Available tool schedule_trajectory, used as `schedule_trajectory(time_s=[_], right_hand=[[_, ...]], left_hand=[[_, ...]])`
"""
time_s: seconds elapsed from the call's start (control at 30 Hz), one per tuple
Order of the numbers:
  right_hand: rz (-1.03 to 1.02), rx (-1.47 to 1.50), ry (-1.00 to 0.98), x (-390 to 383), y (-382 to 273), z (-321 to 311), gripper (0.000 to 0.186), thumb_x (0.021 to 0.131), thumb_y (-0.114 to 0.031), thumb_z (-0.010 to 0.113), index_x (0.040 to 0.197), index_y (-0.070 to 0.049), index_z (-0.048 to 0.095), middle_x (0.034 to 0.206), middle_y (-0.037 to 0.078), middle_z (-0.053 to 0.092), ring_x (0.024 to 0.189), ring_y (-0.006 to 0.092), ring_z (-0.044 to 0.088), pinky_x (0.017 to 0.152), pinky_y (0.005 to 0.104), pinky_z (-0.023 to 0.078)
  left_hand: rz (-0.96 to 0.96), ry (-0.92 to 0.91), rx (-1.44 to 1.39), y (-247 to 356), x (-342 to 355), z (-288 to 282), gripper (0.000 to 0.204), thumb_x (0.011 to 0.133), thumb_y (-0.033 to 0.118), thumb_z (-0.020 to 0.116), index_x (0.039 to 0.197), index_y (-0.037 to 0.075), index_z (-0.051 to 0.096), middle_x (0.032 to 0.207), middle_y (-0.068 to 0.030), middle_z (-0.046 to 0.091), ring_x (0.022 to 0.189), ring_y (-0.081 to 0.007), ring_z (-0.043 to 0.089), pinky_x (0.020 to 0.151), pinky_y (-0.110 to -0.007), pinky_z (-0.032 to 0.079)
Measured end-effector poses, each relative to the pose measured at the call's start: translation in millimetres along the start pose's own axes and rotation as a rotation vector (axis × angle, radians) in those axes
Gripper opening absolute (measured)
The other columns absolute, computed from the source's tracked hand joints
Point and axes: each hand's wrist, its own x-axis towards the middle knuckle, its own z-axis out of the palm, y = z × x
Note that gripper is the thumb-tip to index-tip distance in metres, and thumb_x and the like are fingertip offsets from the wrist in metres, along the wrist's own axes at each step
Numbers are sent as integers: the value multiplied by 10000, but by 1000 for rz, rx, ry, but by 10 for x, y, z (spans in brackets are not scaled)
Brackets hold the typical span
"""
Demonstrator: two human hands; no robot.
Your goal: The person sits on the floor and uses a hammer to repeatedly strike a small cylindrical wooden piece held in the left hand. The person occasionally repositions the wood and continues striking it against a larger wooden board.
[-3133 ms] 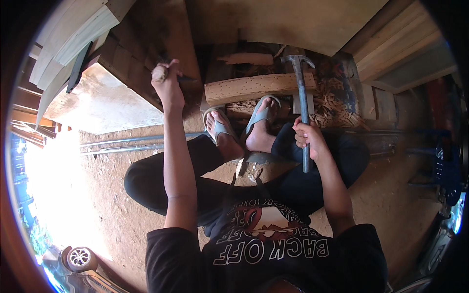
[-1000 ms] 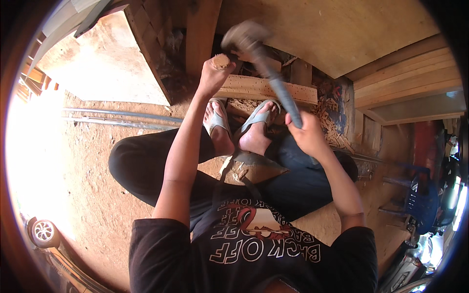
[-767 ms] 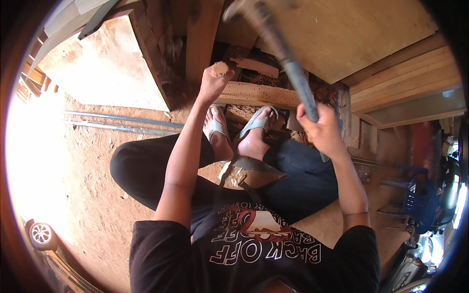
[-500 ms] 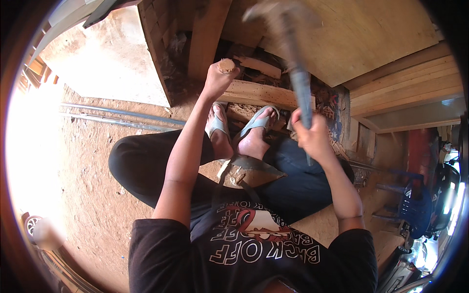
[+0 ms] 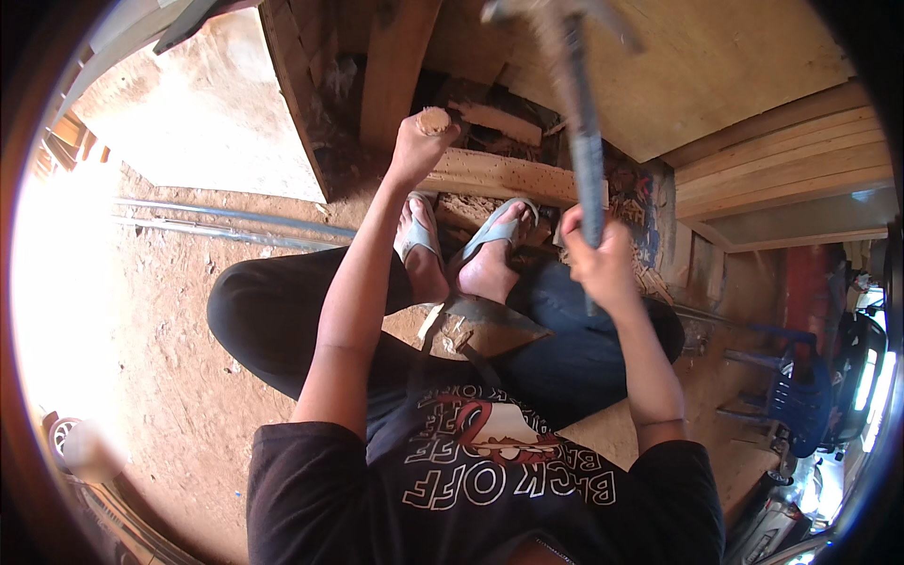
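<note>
My left hand (image 5: 419, 151) is closed on an upright tool handle with a frayed wooden top (image 5: 433, 121); the lower end is hidden. It is above a pocked wooden block (image 5: 508, 175), which lies in front of my sandaled feet (image 5: 487, 259) with wood chips around it. My right hand (image 5: 598, 254) is closed on the long metal handle of a claw hammer (image 5: 588, 188). The hammer's head is raised above and to the right of my left hand, blurred by motion.
A pale board (image 5: 193, 113) stands at left beside metal rails (image 5: 235, 217) on the dirt floor (image 5: 179, 330). A large plywood sheet (image 5: 687, 75) is ahead, stacked planks (image 5: 772, 160) at right, a blue plastic chair (image 5: 791, 395) beyond. A car wheel (image 5: 64, 433) shows at lower left.
From about three seconds ago, my left hand has moved right over the block. The hammer has risen and swung, lately shifting right. Both hands still grip their tools.
</note>
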Motion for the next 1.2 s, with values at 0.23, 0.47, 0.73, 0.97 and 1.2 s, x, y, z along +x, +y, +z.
schedule_trajectory(time_s=[0.23,0.47,0.73,0.97,1.2], right_hand=[[250,44,-286,80,380,52,35,927,-51,575,937,-82,585,597,-67,424,435,26,344,391,227,272],[424,460,-104,25,819,122,79,922,-37,570,902,-103,531,582,-94,374,415,3,310,374,219,246],[506,574,-108,-44,1180,153,62,899,-51,569,915,-101,533,595,-79,391,423,17,338,376,223,278],[504,577,-142,-52,1200,267,49,907,-56,570,915,-91,537,578,-80,379,421,15,325,373,226,266],[517,520,-171,-57,1217,314,44,908,-38,552,933,-72,543,589,-62,395,434,24,338,379,235,258]], left_hand=[[-76,-4,-93,58,2,-20,139,867,99,731,845,-9,646,776,-3,638,748,-83,559,690,-295,484],[-55,138,-519,-301,26,-368,155,856,27,711,816,74,569,757,-18,568,685,-124,529,658,-291,443],[237,321,144,-19,-97,-66,284,910,123,732,703,7,576,609,-14,532,603,-92,469,567,-282,386],[227,192,90,504,1,48,264,893,98,743,722,6,565,653,-3,540,623,-68,453,595,-252,399],[103,182,20,241,-63,-41,253,898,112,735,720,41,570,653,6,571,619,-63,503,577,-262,416]])
